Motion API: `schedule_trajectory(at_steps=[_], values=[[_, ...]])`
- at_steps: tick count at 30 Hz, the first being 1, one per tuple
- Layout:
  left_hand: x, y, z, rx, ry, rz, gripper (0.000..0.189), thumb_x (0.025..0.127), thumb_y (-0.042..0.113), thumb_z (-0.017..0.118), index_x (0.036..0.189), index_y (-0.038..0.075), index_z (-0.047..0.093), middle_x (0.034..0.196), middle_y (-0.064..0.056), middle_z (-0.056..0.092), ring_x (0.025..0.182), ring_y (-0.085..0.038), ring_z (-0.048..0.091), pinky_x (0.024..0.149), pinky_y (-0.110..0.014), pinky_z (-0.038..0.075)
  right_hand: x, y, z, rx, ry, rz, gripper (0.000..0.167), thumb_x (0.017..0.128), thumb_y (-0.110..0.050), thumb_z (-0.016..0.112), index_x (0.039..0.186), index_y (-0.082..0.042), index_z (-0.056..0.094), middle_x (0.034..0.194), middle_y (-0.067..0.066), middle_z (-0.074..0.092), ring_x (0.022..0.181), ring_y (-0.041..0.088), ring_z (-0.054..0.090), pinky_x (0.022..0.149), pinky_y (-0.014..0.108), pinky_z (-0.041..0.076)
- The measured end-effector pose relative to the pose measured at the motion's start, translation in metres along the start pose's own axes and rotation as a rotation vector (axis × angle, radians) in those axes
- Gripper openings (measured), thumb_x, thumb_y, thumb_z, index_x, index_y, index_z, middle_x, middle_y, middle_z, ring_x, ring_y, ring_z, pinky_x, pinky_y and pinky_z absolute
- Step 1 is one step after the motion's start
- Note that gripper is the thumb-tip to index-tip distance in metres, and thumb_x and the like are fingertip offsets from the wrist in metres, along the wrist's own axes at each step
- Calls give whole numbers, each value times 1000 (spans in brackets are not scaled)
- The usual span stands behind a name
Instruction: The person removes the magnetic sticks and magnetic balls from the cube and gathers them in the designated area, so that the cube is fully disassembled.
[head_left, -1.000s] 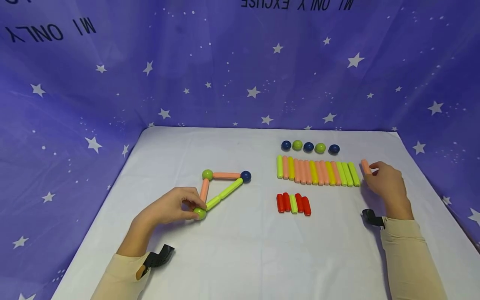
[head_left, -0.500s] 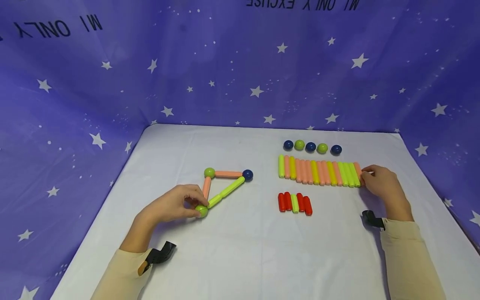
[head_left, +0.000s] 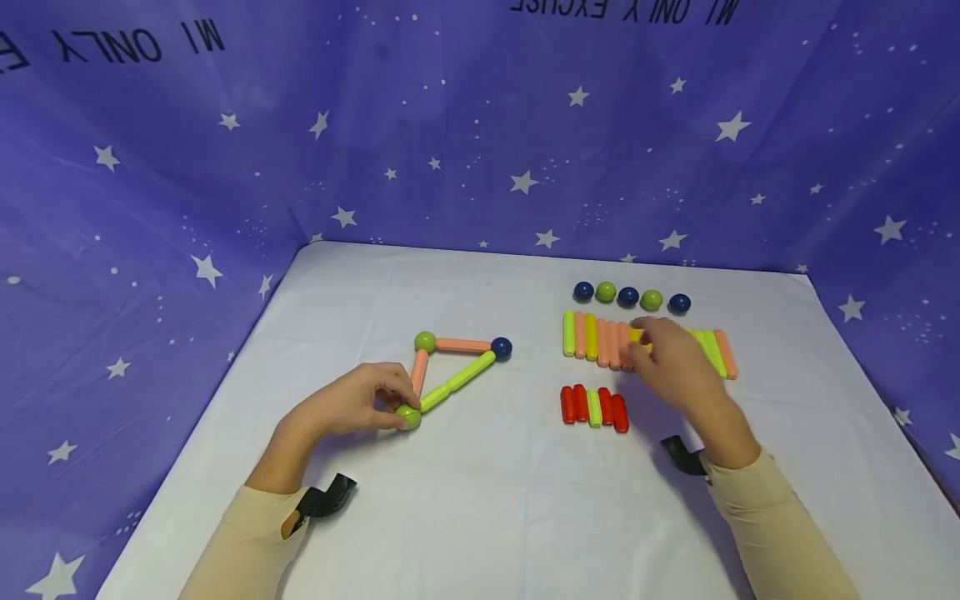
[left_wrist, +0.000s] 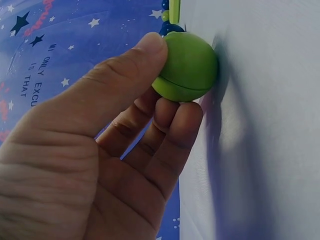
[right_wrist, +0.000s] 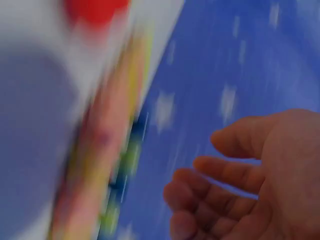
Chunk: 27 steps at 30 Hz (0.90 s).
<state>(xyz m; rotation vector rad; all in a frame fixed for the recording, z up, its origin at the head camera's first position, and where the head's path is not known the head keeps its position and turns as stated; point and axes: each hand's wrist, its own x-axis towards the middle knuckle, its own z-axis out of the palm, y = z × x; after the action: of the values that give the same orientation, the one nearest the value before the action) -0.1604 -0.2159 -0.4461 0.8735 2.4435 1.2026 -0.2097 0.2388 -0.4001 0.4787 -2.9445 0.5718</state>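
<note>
My left hand (head_left: pixel 356 402) pinches a green ball (left_wrist: pixel 187 65) between thumb and fingers at the near corner of a frame of sticks and balls. From that ball run a pink stick (head_left: pixel 419 372) to another green ball (head_left: pixel 425 342) and two yellow-green sticks (head_left: pixel 457 381), end to end, toward a dark blue ball (head_left: pixel 501 347). A second pink stick (head_left: pixel 462 345) joins the two far balls. My right hand (head_left: pixel 675 362), holding nothing, passes over a row of pink, yellow and green sticks (head_left: pixel 602 342) and hides part of it. In the right wrist view its fingers are relaxed and apart.
Behind the stick row lies a line of blue and green balls (head_left: pixel 628 296). In front of it sit several short red pieces (head_left: pixel 581 403) with one green piece (head_left: pixel 594 407) among them. A white cloth (head_left: pixel 450 517) covers the table; a purple starry curtain (head_left: pixel 420 108) stands behind.
My right hand set a pink stick down at the right end of the row, let go and moved left over the row. The left hand keeps its hold on the green ball.
</note>
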Motion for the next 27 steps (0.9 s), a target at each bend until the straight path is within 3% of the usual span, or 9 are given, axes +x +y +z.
schedule_trajectory(at_steps=[2,6,9,12,17,23,27], values=[[0,-1,0,-12,4,-7,19,80,14,82,96,19,75,97,3,63,84,-16,61,76,-35,54,-3,-35,19,44,-68,-151,34,94,-15,58,125,0,59,109,15,63,90,28,61,77,45,53],[-2,-3,1,-34,2,-15,18,80,14,81,97,18,75,99,1,63,86,-18,62,76,-36,54,-11,-100,58,111,-297,-412,37,94,-19,62,130,-11,59,116,4,61,88,15,59,80,33,52],[-4,-2,2,-39,13,-12,18,80,13,81,96,18,75,99,2,63,85,-18,62,76,-35,54,-10,-141,80,100,-424,-493,50,93,-24,63,141,-20,49,125,2,53,80,9,56,75,26,51],[-4,-1,3,-38,23,-2,18,80,11,81,95,17,75,98,2,63,85,-18,62,75,-37,54,-4,-169,98,55,-443,-535,57,93,-24,63,146,-22,42,130,5,46,71,7,53,66,22,48],[-2,0,8,-63,12,7,18,79,9,81,96,13,75,100,-2,64,86,-22,62,75,-41,53,3,-189,114,12,-417,-531,45,93,-19,63,136,-12,52,117,4,45,62,7,49,56,18,43],[-1,4,3,-33,15,0,18,79,11,82,95,17,75,97,1,63,84,-17,62,74,-35,54,19,-188,124,20,-367,-533,29,93,-19,65,120,-12,60,107,-1,47,72,6,50,65,18,44],[-1,12,5,-37,20,-5,19,79,6,81,96,13,75,97,-2,63,83,-22,62,74,-37,54,24,-186,127,9,-363,-531,15,95,-19,63,109,-13,62,102,-3,50,76,5,50,69,19,45]])
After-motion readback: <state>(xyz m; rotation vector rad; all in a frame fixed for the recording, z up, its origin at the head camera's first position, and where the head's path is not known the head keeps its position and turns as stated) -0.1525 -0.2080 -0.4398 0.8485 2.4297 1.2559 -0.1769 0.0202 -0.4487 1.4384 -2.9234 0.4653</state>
